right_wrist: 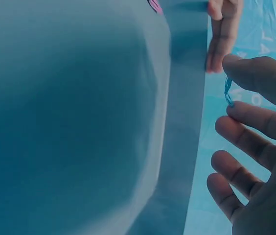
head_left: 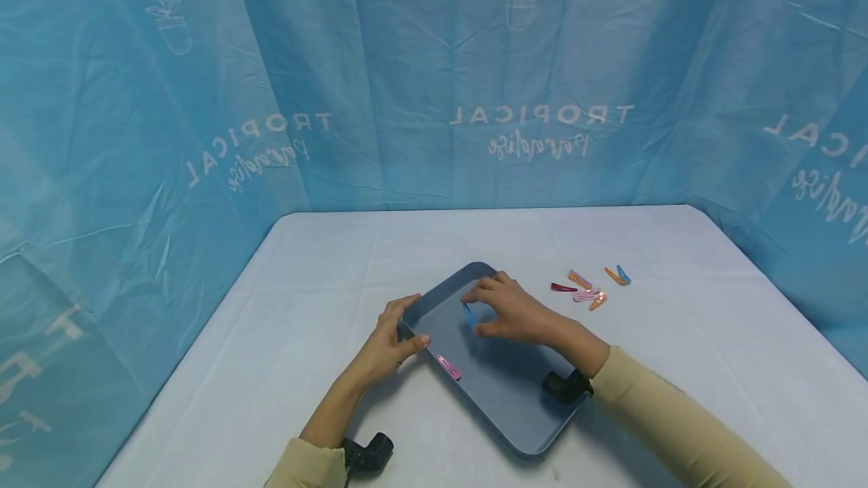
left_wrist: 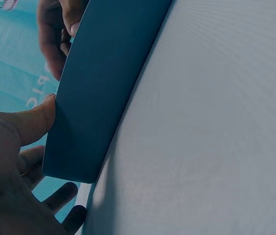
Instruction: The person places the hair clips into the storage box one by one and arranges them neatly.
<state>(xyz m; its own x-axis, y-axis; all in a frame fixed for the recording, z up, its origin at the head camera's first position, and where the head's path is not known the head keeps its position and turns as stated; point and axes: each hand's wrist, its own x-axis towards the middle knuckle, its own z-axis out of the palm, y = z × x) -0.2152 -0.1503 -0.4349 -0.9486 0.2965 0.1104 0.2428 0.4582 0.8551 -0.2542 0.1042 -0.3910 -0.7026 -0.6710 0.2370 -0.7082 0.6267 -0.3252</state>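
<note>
A blue snap hair clip (head_left: 469,315) is pinched by its ends between the thumb and index finger of my right hand (head_left: 510,310), above the grey-blue tray (head_left: 502,398). In the right wrist view the same blue hair clip (right_wrist: 228,91) spans the gap between thumb and fingertip. My left hand (head_left: 385,346) grips the tray's left edge, its thumb on the rim, as the left wrist view shows at the tray wall (left_wrist: 99,93). A pink hair clip (head_left: 448,367) lies inside the tray along the left wall.
Right of the tray, several loose hair clips lie on the white table (head_left: 325,262): a dark red clip (head_left: 563,288), an orange clip (head_left: 598,301), pink ones and a blue clip (head_left: 623,273). Blue printed curtains (head_left: 407,81) surround the table.
</note>
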